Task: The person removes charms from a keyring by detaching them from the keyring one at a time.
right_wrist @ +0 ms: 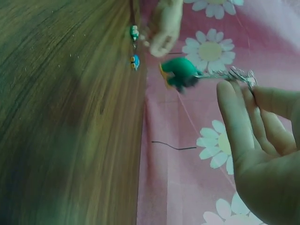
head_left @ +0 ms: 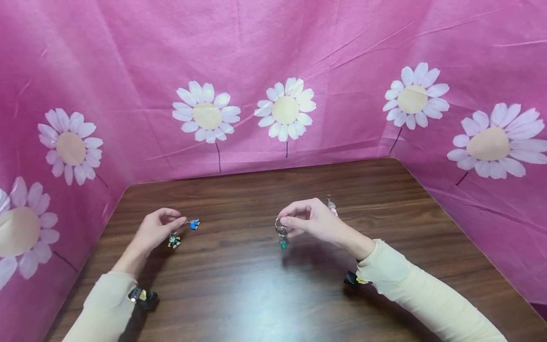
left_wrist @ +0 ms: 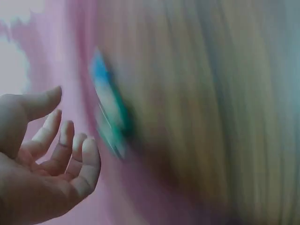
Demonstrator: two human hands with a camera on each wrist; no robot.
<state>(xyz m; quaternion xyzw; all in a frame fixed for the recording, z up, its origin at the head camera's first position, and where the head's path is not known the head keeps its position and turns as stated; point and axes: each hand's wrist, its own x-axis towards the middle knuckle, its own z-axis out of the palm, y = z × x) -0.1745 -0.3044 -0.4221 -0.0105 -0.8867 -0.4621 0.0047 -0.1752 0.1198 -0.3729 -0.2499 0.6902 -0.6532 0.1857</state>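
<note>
Thumb and fingertips of my right hand (head_left: 314, 221) pinch the metal ring of a keychain in the air. Its green figure (right_wrist: 180, 72), with a yellow edge, dangles from a short chain in the right wrist view. My left hand (head_left: 158, 225) is over the left side of the table, thumb and loosely bent fingers apart with nothing between them. Close beside it lie a small green figure keychain (head_left: 174, 241) and a blue figure keychain (head_left: 194, 223). In the left wrist view these two blur together.
A pink and grey keychain (head_left: 331, 206) lies behind my right hand, partly hidden by it. The brown wooden table (head_left: 239, 266) is bordered at the back and sides by a pink cloth (head_left: 342, 57) with white daisies.
</note>
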